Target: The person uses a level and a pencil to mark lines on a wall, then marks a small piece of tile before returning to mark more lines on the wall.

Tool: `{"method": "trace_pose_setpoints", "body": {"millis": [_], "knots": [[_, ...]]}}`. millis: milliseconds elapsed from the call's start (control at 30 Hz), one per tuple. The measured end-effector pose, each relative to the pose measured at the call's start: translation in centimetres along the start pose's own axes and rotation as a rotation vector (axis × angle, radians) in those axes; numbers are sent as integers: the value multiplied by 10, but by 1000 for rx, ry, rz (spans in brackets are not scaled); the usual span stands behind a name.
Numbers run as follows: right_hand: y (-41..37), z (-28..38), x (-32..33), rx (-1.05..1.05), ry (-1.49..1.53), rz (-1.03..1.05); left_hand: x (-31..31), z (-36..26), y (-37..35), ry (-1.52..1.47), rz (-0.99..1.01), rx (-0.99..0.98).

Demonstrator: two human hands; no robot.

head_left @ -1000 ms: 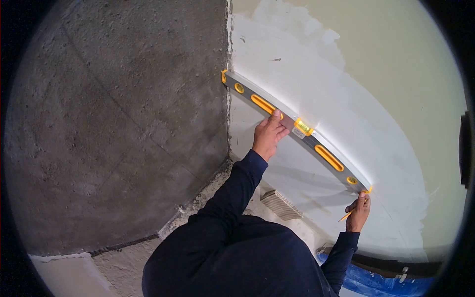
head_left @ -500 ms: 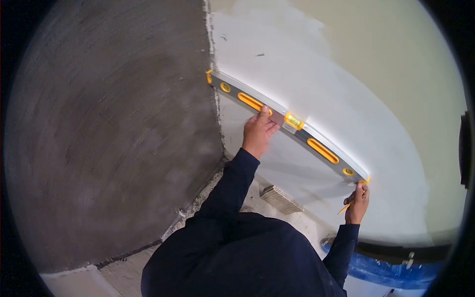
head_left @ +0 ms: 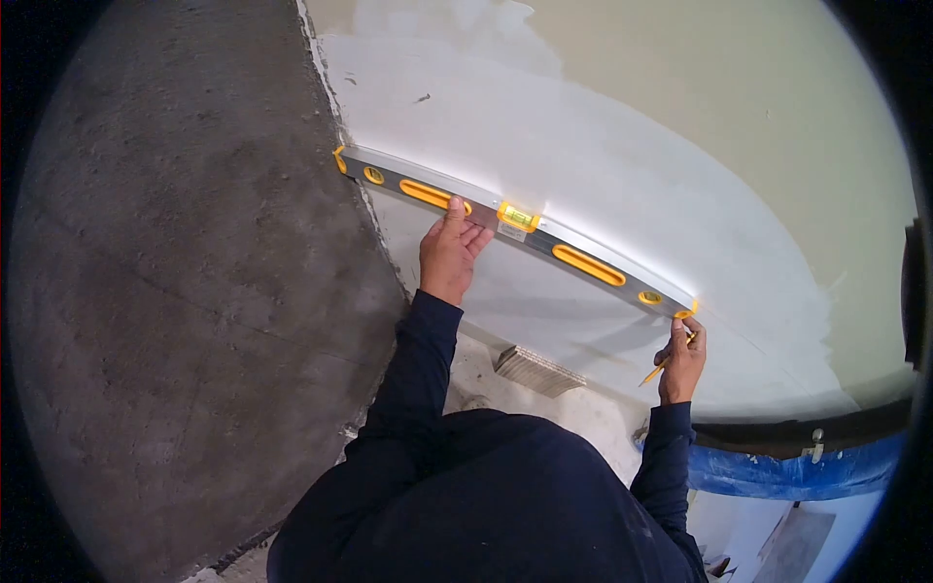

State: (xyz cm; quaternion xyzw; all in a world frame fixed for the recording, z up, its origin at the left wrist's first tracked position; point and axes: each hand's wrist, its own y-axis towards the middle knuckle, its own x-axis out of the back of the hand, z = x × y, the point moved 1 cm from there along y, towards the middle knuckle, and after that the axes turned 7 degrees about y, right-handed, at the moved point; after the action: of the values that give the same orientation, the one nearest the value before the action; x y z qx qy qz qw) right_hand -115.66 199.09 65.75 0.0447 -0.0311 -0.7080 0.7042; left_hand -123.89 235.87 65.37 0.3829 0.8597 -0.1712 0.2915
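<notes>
A long grey spirit level (head_left: 541,240) with yellow end caps and yellow-rimmed slots lies against the white wall (head_left: 505,107), sloping down to the right in my view. Its left end meets the corner with the dark grey wall (head_left: 194,243). My left hand (head_left: 451,257) grips the level left of its middle vial, thumb on the face and the other fingers below. At the far right end, my right hand (head_left: 683,364) supports the level with its fingertips. A yellow pencil (head_left: 654,372) is also held in that hand, its point aimed down and left.
A ribbed, light-coloured block (head_left: 537,371) lies on the floor below the level. To the lower right stands a blue container (head_left: 777,471) with a dark rim and a metal fitting. A dark object (head_left: 912,291) stands at the right edge.
The view has shifted and turned, so the level and both hands appear farther left and the level slopes less. Both hands keep their places on it, and the pencil stays in my right hand.
</notes>
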Motion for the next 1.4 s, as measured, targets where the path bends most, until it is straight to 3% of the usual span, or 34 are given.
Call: {"method": "trace_pose_setpoints", "body": {"millis": [1400], "knots": [[0,4,-12,-44,-41,45,-3,-10,3,21,8,26]]}}
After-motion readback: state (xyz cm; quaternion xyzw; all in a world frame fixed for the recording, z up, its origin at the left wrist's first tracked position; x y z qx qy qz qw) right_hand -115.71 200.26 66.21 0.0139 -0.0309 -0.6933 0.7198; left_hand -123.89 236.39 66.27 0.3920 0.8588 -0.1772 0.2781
